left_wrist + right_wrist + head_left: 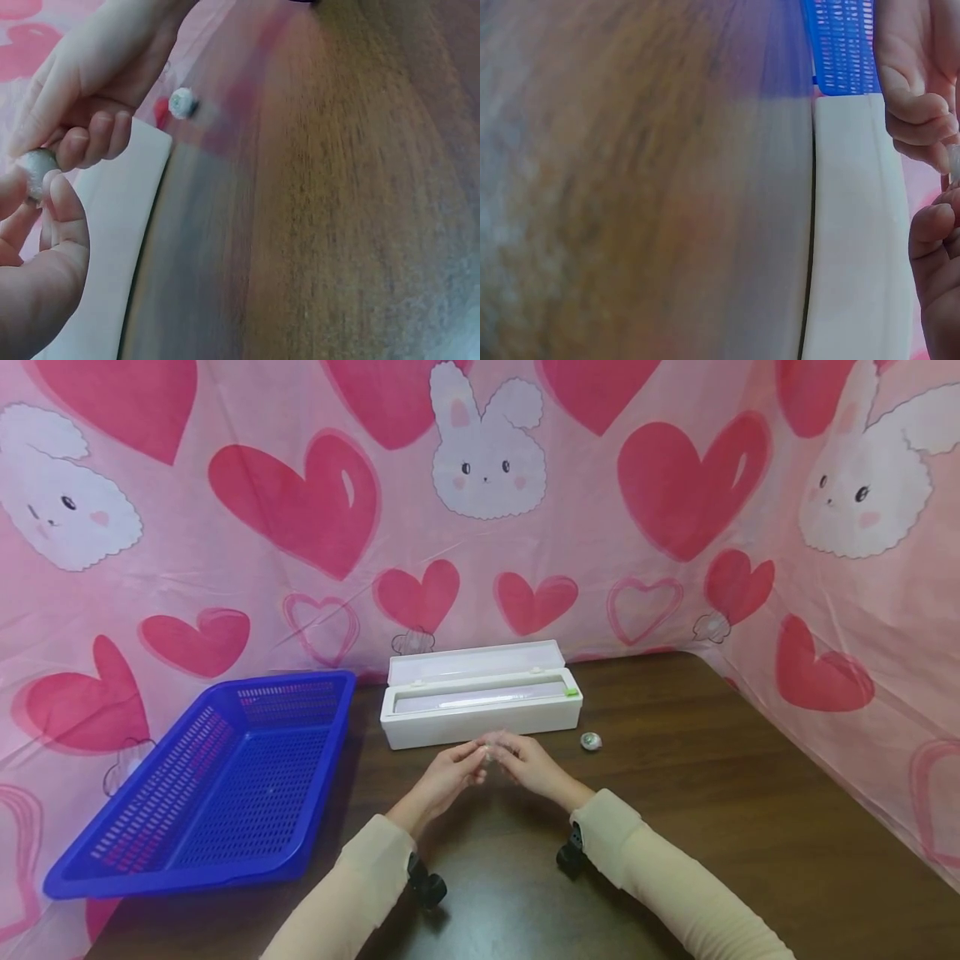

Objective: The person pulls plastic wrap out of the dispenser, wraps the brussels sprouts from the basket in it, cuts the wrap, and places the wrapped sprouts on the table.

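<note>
Both hands meet in front of a white box, pinching a small round whitish thing [39,169] that looks wrapped in clear film. My left hand [453,774] holds it from the left, with thumb and fingertips around its lower side in the left wrist view. From the other side, my right hand [534,766] grips it between thumb and fingers. Only a sliver of the thing shows in the right wrist view. A similar round wrapped piece [591,741], whitish with some green, lies on the table to the right of the hands.
The long white box [480,722], resembling a cling film dispenser, stands behind the hands with its lid [480,662] raised and a green slider [572,692] at its right end. A blue plastic basket [247,793] stands left on the brown wooden table [720,793]. Patterned pink cloth [480,543] hangs behind.
</note>
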The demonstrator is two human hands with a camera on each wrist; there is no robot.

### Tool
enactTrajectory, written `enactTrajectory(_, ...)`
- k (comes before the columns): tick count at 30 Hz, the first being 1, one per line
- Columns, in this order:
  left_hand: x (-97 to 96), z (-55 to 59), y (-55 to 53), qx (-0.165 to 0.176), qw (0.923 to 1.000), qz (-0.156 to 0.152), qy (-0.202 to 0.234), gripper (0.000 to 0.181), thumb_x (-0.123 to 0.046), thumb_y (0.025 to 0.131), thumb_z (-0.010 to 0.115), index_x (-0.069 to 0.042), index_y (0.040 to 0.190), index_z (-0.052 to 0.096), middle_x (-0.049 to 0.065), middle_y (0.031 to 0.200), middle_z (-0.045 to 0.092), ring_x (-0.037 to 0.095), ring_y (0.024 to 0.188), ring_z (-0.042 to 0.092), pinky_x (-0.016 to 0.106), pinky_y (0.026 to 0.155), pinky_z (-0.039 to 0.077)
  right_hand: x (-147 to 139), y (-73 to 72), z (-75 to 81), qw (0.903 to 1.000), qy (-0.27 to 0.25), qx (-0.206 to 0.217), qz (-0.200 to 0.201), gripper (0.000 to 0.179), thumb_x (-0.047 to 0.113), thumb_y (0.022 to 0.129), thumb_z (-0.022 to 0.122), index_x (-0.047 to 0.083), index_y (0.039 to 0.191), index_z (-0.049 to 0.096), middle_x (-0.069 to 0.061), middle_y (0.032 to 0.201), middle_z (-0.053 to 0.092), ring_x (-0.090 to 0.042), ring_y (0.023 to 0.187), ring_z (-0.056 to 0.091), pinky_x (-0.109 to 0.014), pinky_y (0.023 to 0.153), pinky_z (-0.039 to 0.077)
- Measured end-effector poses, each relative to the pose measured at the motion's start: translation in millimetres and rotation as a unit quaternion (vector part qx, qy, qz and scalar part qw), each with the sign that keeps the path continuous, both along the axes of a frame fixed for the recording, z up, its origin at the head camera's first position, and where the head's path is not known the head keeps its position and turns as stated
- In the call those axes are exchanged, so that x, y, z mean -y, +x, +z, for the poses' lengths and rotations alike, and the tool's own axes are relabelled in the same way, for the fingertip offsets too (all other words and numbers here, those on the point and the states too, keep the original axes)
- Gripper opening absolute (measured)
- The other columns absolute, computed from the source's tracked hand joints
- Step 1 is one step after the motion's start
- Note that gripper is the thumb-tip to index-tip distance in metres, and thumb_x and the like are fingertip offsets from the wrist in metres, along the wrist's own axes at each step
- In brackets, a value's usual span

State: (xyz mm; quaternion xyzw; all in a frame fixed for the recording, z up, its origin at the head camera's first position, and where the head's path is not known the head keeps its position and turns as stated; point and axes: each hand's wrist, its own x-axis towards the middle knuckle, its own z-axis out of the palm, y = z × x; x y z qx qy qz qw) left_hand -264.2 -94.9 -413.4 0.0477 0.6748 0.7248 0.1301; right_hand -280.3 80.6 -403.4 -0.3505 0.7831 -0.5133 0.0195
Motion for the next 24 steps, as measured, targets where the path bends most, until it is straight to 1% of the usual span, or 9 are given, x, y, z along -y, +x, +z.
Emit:
enactTrajectory(3,-1.5,0.4,0.7,-0.006,1.0000,0.001,0.000,0.034,-0.017,0.095,0.052,0.007,0.118,0.055,0.009,0.087,0.055,0.011,0.070,0.054,0.025,0.069,0.046,-0.1,-9.2,-12.5,0.9997,0.002,-0.026,0.003,0.027,0.008,0.097,0.045,-0.003,0.119,0.055,-0.004,0.063,0.048,-0.011,0.049,0.041,-0.025,0.044,0.037)
enactTrajectory(7,-3.2,1.3,2.0,-0.012,0.9999,0.011,-0.006,0.030,-0.017,0.096,0.050,0.009,0.107,0.057,0.007,0.080,0.056,0.010,0.067,0.054,0.024,0.066,0.047,-0.9,-11.2,-15.1,0.9980,0.006,-0.061,0.017,0.028,0.010,0.096,0.047,-0.003,0.120,0.055,-0.004,0.068,0.053,-0.009,0.052,0.043,-0.025,0.047,0.040)
enactTrajectory(10,-5.1,2.6,3.3,-0.010,0.9996,0.025,-0.007,0.032,-0.021,0.096,0.050,0.009,0.102,0.059,0.005,0.075,0.057,0.010,0.066,0.054,0.023,0.064,0.047,-1.0,-11.6,-15.2,0.9964,0.016,-0.079,0.025,0.033,0.014,0.093,0.053,-0.001,0.123,0.053,-0.007,0.088,0.061,-0.009,0.068,0.052,-0.026,0.059,0.046)
enactTrajectory(13,-6.5,3.2,4.0,-0.006,0.9991,0.039,-0.011,0.036,-0.025,0.095,0.051,0.010,0.100,0.060,0.004,0.074,0.058,0.010,0.064,0.054,0.023,0.062,0.046,-0.7,-11.3,-14.8,0.9956,0.025,-0.086,0.027,0.037,0.015,0.091,0.058,-0.001,0.124,0.052,-0.008,0.107,0.061,-0.013,0.086,0.055,-0.030,0.073,0.048)
enactTrajectory(16,-6.0,3.0,4.2,-0.006,0.9989,0.043,-0.019,0.037,-0.027,0.095,0.051,0.008,0.099,0.061,0.005,0.077,0.057,0.009,0.063,0.052,0.022,0.060,0.045,-0.3,-11.0,-14.7,0.9964,0.026,-0.076,0.024,0.037,0.016,0.091,0.057,-0.001,0.124,0.052,-0.009,0.111,0.061,-0.017,0.095,0.056,-0.033,0.080,0.047)
enactTrajectory(18,-4.7,2.3,3.9,0.000,0.9997,0.025,-0.003,0.034,-0.029,0.096,0.048,0.004,0.098,0.060,0.005,0.079,0.055,0.008,0.063,0.049,0.020,0.059,0.043,0.3,-10.9,-14.9,0.9974,0.022,-0.066,0.020,0.036,0.016,0.092,0.056,-0.001,0.124,0.052,-0.010,0.116,0.059,-0.018,0.101,0.055,-0.034,0.084,0.046)
enactTrajectory(20,-2.9,2.0,3.7,0.010,0.9989,-0.009,0.046,0.031,-0.028,0.098,0.043,-0.001,0.096,0.058,0.003,0.081,0.052,0.008,0.065,0.047,0.019,0.060,0.041,1.1,-10.8,-14.9,0.9987,0.015,-0.047,0.017,0.035,0.017,0.093,0.054,0.000,0.124,0.053,-0.010,0.118,0.058,-0.016,0.103,0.055,-0.031,0.085,0.045)
enactTrajectory(22,-0.8,2.1,3.4,0.030,0.9922,-0.047,0.111,0.026,-0.025,0.100,0.039,-0.005,0.094,0.055,0.001,0.081,0.050,0.007,0.066,0.046,0.018,0.060,0.040,1.7,-10.6,-14.5,0.9995,0.008,-0.025,0.014,0.034,0.018,0.094,0.053,0.001,0.124,0.054,-0.011,0.111,0.060,-0.015,0.093,0.056,-0.028,0.077,0.047)
enactTrajectory(24,1.5,2.6,2.9,0.046,0.9821,-0.080,0.164,0.024,-0.021,0.101,0.036,-0.007,0.093,0.054,0.000,0.082,0.049,0.006,0.067,0.045,0.018,0.061,0.040,2.2,-10.0,-13.8,0.9999,0.002,-0.008,0.011,0.034,0.018,0.095,0.052,0.000,0.124,0.054,-0.012,0.101,0.061,-0.015,0.080,0.055,-0.026,0.066,0.047)
